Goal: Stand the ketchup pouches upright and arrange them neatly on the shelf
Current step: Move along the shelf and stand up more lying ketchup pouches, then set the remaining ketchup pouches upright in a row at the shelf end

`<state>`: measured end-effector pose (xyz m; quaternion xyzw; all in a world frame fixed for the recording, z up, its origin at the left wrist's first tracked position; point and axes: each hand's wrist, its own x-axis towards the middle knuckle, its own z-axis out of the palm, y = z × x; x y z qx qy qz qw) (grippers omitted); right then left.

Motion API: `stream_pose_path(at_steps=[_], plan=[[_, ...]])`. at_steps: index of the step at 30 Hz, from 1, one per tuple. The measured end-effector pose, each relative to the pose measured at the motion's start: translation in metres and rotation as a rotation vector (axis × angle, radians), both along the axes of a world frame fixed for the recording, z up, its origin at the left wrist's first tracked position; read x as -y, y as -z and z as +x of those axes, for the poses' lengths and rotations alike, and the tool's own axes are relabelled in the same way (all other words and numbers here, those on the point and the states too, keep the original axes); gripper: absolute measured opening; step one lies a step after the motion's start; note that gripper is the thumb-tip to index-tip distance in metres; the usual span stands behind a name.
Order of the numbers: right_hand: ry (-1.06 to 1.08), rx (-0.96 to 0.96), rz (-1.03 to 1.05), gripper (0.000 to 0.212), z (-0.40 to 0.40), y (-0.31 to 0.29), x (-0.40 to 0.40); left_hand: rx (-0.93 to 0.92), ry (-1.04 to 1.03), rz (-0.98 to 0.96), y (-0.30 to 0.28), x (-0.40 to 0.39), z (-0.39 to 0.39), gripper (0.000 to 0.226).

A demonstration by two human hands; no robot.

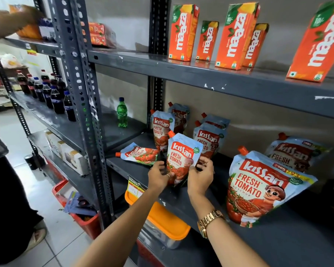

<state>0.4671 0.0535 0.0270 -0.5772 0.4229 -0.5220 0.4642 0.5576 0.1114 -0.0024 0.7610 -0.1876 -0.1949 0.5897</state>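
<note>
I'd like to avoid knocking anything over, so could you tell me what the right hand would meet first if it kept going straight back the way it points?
Probably the upright Kissan pouch standing just behind the right hand, past the held pouch; depth is unclear.

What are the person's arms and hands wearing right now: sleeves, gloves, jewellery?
Both forearms are bare, with no sleeves or gloves in view. The right wrist carries a gold-coloured metal watch with a link band. The left hand has a thin ring on one finger. The right hand shows no ring that I can make out.
</note>
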Motion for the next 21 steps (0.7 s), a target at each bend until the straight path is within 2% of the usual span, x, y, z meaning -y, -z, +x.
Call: stream_pose_path(at_steps=[3, 7, 18, 21], plan=[[0.072, -0.017, -0.16, 0.027, 0.0, -0.007, -0.008, 0.001, -0.063, -0.014, 0.0, -0.008, 0.007, 0.053], [0.034, -0.026, -0.283, 0.021, 0.009, -0.008, -0.022, 0.011, -0.151, -0.018, -0.001, -0.026, 0.021, 0.041], [-0.098, -0.087, -0.425, 0.026, 0.06, 0.003, -0.037, -0.079, -0.262, -0.068, 0.0, -0.049, 0.066, 0.038], [-0.2, -0.173, -0.328, 0.039, 0.081, 0.006, -0.035, -0.197, -0.272, -0.103, 0.001, -0.049, 0.082, 0.036]])
